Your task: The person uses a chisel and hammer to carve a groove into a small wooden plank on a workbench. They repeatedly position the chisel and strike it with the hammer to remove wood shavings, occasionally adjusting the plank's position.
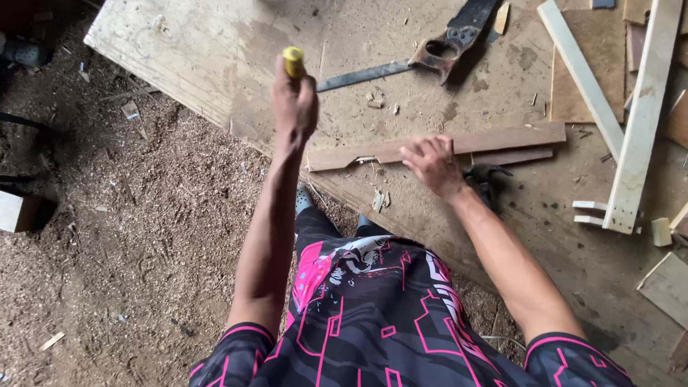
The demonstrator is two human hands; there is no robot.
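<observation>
Sawdust-strewn floor (107, 236) and plywood bench (215, 50), left hand (294, 107) fisted around a yellow-handled tool (293, 61) raised above the bench edge, right hand (432, 163) spread flat on a notched brown board (502, 137), handsaw (430, 54) lying beyond, pale slats (641, 115) at right.

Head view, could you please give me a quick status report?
Left hand raised, fist shut on yellow-handled tool. Right hand open, pressing notched wood strip to the plywood bench. Handsaw lies clear beyond.
</observation>
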